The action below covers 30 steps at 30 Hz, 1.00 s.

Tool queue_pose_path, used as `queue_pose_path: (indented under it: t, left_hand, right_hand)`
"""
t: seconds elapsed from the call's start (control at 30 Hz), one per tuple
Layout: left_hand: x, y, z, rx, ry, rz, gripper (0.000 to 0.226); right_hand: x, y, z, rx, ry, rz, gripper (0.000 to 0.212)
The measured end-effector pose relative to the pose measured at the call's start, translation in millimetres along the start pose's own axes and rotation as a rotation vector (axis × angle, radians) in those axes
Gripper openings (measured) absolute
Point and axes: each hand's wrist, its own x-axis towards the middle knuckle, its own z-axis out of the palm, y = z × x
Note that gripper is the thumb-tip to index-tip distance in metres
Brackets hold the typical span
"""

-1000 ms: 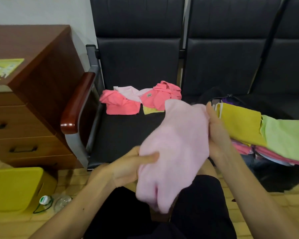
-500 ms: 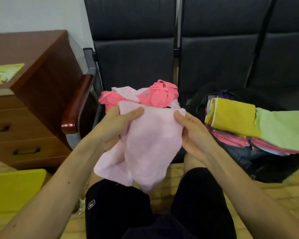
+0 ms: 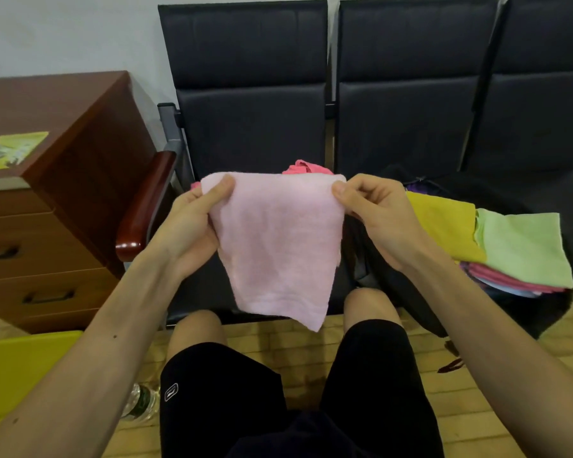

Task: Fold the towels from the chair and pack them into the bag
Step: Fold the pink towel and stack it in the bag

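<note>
Towel (image 3: 275,246) hangs between hands: left hand (image 3: 192,226), right hand (image 3: 377,219) each pinch top corner.

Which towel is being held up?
The pale pink towel, pinched at its top corners by the left hand and right hand; the yellow towel and green towel lie stacked.

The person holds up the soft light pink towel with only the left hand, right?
Not quite. In the head view both hands hold the soft light pink towel: the left hand pinches its top left corner, the right hand its top right corner.
</note>
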Motion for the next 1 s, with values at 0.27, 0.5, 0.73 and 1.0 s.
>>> queue_pose_path:
  t: [0.27,0.5,0.73,1.0]
  left_hand:
    - [0.1,0.9,0.0,0.133,0.023,0.152,0.021]
    - [2.0,-5.8,-6.5,0.214,0.043,0.216,0.031]
    - [2.5,-13.8,-5.6,0.329,0.073,0.345,0.030]
    - [1.1,-16.9,-4.0,0.375,0.055,0.440,0.041]
  right_hand:
    - [3.6,-6.8,-8.9,0.106,0.065,0.025,0.022]
    - [-2.5,-2.7,-11.3,-0.187,0.069,-0.086,0.027]
    - [-2.6,8.0,-15.5,-0.445,0.206,-0.112,0.018]
    - [-4.7,10.7,-16.3,-0.486,0.280,-0.131,0.009]
